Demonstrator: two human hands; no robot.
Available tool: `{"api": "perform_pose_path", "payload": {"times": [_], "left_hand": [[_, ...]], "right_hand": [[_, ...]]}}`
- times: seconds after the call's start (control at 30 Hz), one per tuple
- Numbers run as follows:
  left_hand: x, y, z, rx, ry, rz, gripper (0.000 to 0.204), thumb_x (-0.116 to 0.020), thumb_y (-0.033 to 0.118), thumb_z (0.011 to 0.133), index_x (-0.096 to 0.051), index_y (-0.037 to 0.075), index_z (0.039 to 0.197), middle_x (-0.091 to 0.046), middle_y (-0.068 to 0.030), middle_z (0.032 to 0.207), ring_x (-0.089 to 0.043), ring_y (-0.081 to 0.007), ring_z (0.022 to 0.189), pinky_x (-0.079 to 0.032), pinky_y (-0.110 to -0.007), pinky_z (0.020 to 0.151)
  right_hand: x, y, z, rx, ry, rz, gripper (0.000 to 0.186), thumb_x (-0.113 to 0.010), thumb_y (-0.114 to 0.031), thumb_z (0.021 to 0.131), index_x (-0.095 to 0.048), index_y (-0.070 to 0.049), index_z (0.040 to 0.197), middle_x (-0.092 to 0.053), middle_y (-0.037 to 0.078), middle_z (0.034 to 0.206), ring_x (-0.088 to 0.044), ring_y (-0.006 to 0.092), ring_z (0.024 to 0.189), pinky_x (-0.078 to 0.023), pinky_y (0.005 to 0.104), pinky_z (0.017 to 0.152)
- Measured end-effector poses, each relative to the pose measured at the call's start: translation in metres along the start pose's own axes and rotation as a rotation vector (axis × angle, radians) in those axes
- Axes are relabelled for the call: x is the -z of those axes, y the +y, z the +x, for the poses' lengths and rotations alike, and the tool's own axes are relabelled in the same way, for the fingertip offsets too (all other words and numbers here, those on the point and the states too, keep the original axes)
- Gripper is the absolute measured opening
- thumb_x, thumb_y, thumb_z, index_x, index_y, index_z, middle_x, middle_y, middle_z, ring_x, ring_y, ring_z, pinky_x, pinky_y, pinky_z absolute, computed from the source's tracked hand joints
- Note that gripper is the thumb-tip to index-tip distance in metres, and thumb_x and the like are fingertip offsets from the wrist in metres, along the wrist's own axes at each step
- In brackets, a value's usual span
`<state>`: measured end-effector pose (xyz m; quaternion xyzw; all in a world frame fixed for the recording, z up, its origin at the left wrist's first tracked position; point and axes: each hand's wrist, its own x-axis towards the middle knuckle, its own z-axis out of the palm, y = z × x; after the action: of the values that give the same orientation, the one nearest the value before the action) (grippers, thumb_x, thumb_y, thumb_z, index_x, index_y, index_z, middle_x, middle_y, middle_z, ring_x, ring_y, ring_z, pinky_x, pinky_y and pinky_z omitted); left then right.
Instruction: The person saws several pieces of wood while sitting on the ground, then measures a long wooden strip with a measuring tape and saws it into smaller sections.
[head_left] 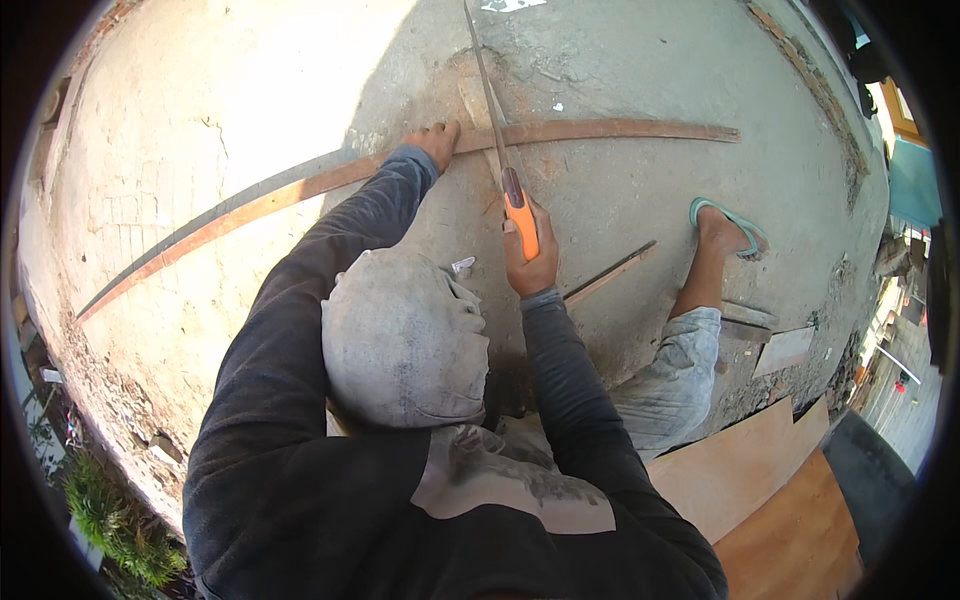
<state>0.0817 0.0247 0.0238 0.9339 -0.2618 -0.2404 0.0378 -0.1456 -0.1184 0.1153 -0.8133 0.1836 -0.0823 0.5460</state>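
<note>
wooden strip (620, 129) laid left-to-right across far floor (630, 185) | pinned by left hand (434, 147), fingers half-curled over it | saw (521, 222) handle wrapped by right hand (537, 268) | strokes probably best kept straight, strip kept steady imo

Handsaw (513, 190) with an orange handle and dark brown inlay, its narrow blade seen nearly edge-on and pointing to twelve o'clock; long, slim reddish-brown wooden strip (475, 141), lying crosswise from nine o'clock to two o'clock; the blade crosses over the strip toward twelve o'clock, contact between them unclear
</note>
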Motion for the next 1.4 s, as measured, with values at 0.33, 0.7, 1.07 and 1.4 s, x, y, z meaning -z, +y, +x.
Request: {"api": "perform_pose_path", "payload": {"times": [0.33, 0.7, 1.07, 1.4], "left_hand": [[0.009, -0.027, 0.042, -0.090, -0.716, -0.235, 0.066, -0.092, 0.043, 0.066, -0.078, 0.004, 0.119, -0.077, -0.0182, 0.120, -0.071, -0.0335, 0.112, -0.054, -0.044, 0.096], [0.032, -0.006, -0.001, -0.084, -0.191, -0.256, 0.075, -0.092, 0.041, 0.071, -0.067, 0.009, 0.135, -0.076, -0.0193, 0.120, -0.072, -0.0372, 0.115, -0.056, -0.045, 0.100], [0.022, 0.017, -0.019, 0.068, -0.171, -0.114, 0.058, -0.077, 0.032, 0.088, -0.056, 0.009, 0.137, -0.074, -0.0208, 0.120, -0.069, -0.0412, 0.118, -0.055, -0.051, 0.100], [0.024, 0.022, 0.010, 0.104, -0.311, -0.250, 0.108, -0.035, 0.096, 0.088, -0.078, 0.000, 0.116, -0.075, -0.0256, 0.114, -0.071, -0.0411, 0.114, -0.055, -0.050, 0.099]], "right_hand": [[0.017, 0.036, -0.052, -0.034, -0.026, 0.134, 0.053, -0.064, -0.013, 0.100, -0.052, 0.002, 0.149, -0.063, 0.023, 0.142, -0.062, 0.0316, 0.133, -0.046, 0.0401, 0.112], [0.016, 0.012, -0.054, 0.028, 0.044, 0.028, 0.057, -0.065, -0.013, 0.099, -0.049, 0.003, 0.151, -0.063, 0.027, 0.142, -0.065, 0.0347, 0.131, -0.050, 0.0404, 0.107], [0.067, 0.003, -0.170, -0.042, -0.012, 0.023, 0.056, -0.063, -0.013, 0.099, -0.050, 0.004, 0.150, -0.067, 0.027, 0.135, -0.070, 0.0343, 0.121, -0.053, 0.0397, 0.104], [-0.002, -0.017, 0.025, 0.004, 0.052, 0.073, 0.050, -0.064, -0.017, 0.102, -0.054, 0.004, 0.146, -0.064, 0.023, 0.140, -0.064, 0.0333, 0.129, -0.050, 0.0403, 0.105]]}}
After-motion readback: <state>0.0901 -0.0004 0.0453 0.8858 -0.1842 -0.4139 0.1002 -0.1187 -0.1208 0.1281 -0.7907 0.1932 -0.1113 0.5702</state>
